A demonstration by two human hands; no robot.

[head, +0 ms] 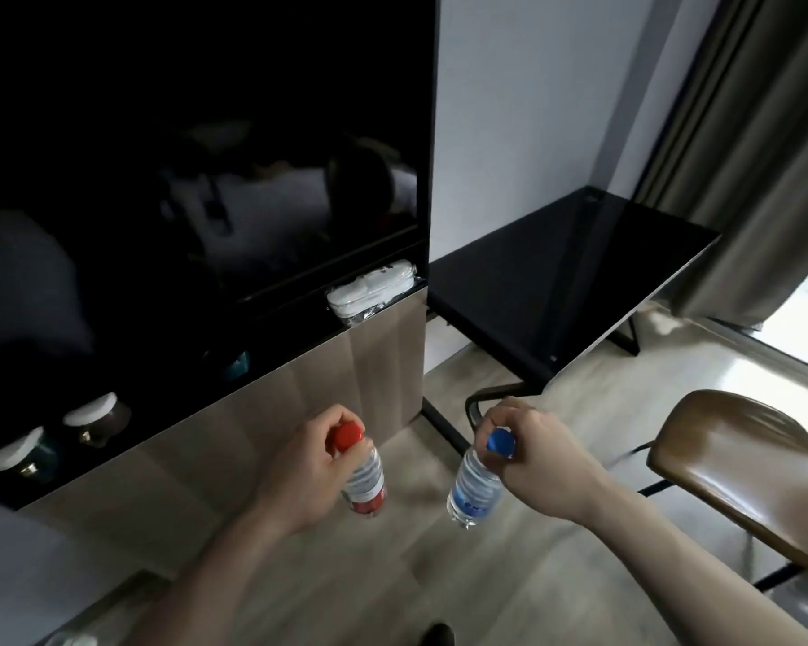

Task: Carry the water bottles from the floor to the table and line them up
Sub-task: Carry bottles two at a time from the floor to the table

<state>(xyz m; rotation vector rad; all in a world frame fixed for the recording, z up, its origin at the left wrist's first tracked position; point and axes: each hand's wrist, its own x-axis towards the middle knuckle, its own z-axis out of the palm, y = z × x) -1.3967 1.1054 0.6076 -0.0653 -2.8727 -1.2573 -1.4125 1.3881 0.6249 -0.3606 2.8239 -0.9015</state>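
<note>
Over the wood floor [439, 575] low in the frame, we see the left hand [309, 463] gripping the red-cap bottle [362, 477] and the right hand [532, 454] gripping the blue-cap bottle [476, 487], with the black table [579, 282] at the middle right.

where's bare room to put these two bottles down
The black glass table shows bare surface from the wall to its front edge, between the tall dark cabinet and grey curtain. The cabinet's ledge is crowded with white-lidded jars and a white packet.
</note>
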